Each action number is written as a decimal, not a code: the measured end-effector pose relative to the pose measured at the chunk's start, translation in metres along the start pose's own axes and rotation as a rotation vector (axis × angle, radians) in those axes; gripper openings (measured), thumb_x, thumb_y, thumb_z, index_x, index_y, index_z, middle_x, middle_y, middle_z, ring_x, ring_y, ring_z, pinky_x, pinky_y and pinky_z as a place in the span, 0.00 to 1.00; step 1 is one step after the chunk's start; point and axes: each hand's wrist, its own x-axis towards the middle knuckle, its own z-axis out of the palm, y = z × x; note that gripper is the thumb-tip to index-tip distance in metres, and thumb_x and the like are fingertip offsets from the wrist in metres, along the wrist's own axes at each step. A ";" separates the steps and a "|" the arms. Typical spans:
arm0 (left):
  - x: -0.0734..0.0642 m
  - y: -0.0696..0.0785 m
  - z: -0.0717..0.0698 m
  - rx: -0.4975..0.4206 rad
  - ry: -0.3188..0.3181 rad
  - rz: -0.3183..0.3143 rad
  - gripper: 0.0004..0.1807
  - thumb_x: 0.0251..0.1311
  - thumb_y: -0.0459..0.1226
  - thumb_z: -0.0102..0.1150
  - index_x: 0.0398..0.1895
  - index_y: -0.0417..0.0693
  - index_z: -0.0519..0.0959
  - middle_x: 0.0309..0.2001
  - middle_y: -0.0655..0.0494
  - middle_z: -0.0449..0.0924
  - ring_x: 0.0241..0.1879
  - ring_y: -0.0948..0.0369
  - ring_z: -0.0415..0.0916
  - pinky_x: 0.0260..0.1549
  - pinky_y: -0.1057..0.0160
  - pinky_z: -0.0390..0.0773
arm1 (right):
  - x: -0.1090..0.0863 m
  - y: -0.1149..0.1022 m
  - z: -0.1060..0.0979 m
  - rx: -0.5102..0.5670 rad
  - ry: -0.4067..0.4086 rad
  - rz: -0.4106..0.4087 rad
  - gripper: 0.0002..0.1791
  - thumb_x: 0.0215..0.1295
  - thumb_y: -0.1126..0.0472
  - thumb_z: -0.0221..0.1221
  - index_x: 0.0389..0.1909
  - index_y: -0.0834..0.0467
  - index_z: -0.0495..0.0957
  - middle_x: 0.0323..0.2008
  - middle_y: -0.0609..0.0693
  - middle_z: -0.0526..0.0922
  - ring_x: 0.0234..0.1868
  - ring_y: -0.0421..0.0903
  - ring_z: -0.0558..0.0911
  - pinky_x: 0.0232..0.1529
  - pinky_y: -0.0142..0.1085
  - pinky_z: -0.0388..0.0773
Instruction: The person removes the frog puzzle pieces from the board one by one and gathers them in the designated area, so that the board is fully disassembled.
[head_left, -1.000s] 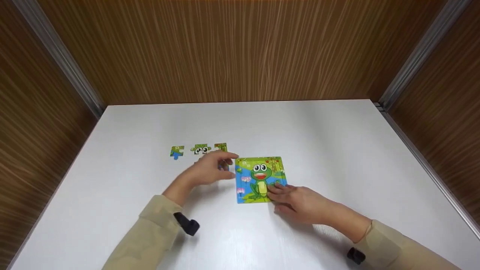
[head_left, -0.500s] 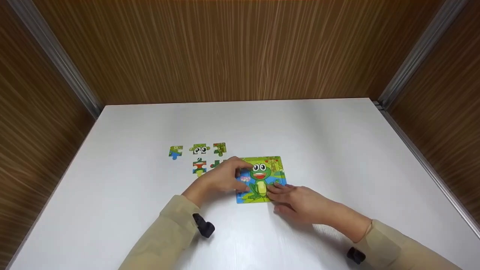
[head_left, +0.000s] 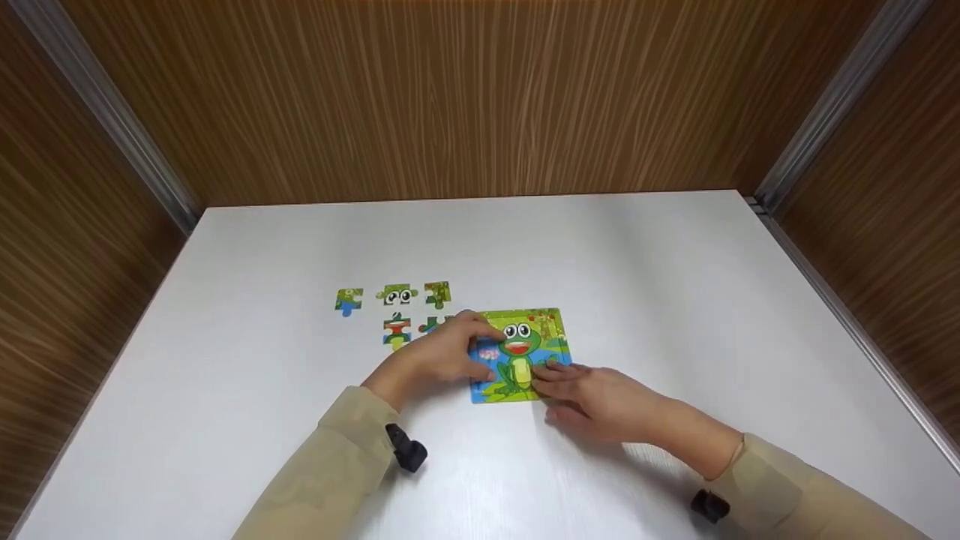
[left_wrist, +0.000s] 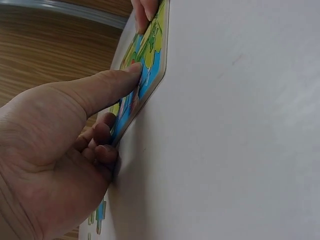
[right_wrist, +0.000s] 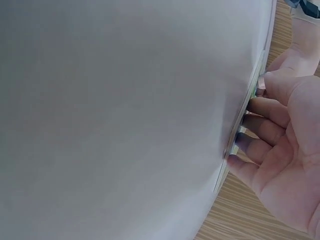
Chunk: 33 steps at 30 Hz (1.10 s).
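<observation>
Frog board (head_left: 520, 371) lies under outstretched right hand (head_left: 611, 405) and bent left hand (head_left: 441, 352), grip unclear.

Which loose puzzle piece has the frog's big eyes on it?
The middle piece of the far row, just beyond the red-mouth piece. It shows two big white eyes; no other loose piece in plain view does.

Sq. frog board (head_left: 520, 370), grn./blue bkgd. w/ red-mouthed frog, lies flat on wht. tbl. (head_left: 637, 262)
</observation>
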 end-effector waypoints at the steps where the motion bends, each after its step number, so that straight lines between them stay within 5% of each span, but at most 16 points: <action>1: 0.000 -0.001 0.000 -0.004 0.000 0.005 0.31 0.61 0.42 0.78 0.69 0.54 0.81 0.71 0.52 0.67 0.68 0.52 0.68 0.71 0.50 0.66 | 0.001 -0.001 -0.001 -0.008 0.004 -0.007 0.28 0.81 0.51 0.58 0.74 0.62 0.74 0.75 0.57 0.71 0.75 0.57 0.71 0.70 0.55 0.70; 13: -0.001 0.000 -0.001 0.010 -0.002 -0.004 0.29 0.62 0.42 0.77 0.67 0.57 0.82 0.71 0.53 0.67 0.68 0.52 0.68 0.72 0.50 0.66 | 0.017 -0.014 -0.007 -0.076 0.003 -0.099 0.27 0.81 0.54 0.58 0.73 0.64 0.74 0.73 0.58 0.74 0.74 0.56 0.73 0.69 0.56 0.71; 33: 0.000 -0.001 -0.001 0.035 -0.025 0.022 0.29 0.63 0.40 0.74 0.69 0.56 0.80 0.73 0.54 0.66 0.69 0.53 0.67 0.72 0.50 0.65 | 0.025 -0.010 0.004 -0.018 -0.018 -0.100 0.26 0.81 0.57 0.58 0.75 0.61 0.73 0.76 0.57 0.70 0.75 0.58 0.70 0.70 0.54 0.70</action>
